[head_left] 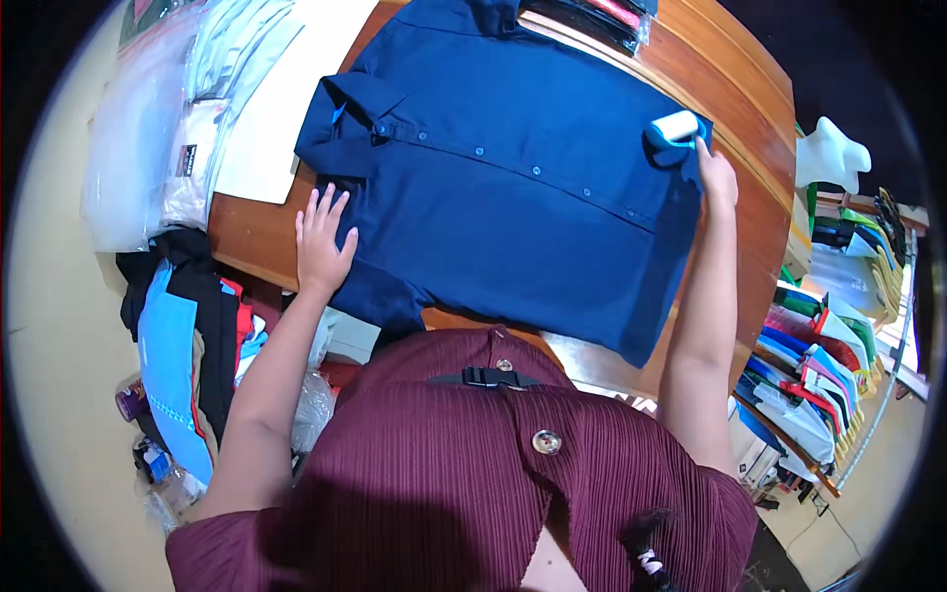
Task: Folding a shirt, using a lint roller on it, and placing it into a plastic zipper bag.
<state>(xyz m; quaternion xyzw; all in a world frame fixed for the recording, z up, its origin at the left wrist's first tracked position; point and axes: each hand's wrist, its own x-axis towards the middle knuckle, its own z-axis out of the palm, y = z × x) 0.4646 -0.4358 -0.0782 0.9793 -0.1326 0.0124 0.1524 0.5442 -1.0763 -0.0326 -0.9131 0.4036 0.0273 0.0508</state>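
Note:
A navy button-up shirt [513, 217] lies spread over the wooden table, its collar towards the left and its hem towards the right. My right hand [720, 180] is closed round the blue handle of a lint roller [677, 127]. The roller's white cylinder rests at the shirt's far right corner, by the hem. Beside the collar, my left hand [324, 237] lies open with fingers spread, palm down on the shirt's shoulder or sleeve area. A row of small buttons runs along the shirt's middle.
Clear-bagged folded garments [192, 148] and white sheets [281, 99] are stacked on the left. Packaged dark items [592, 20] lie at the table's far edge. Several clothes hang on a rack [819, 365] at right, near a white mannequin torso [832, 155]. More garments [173, 345] sit below left.

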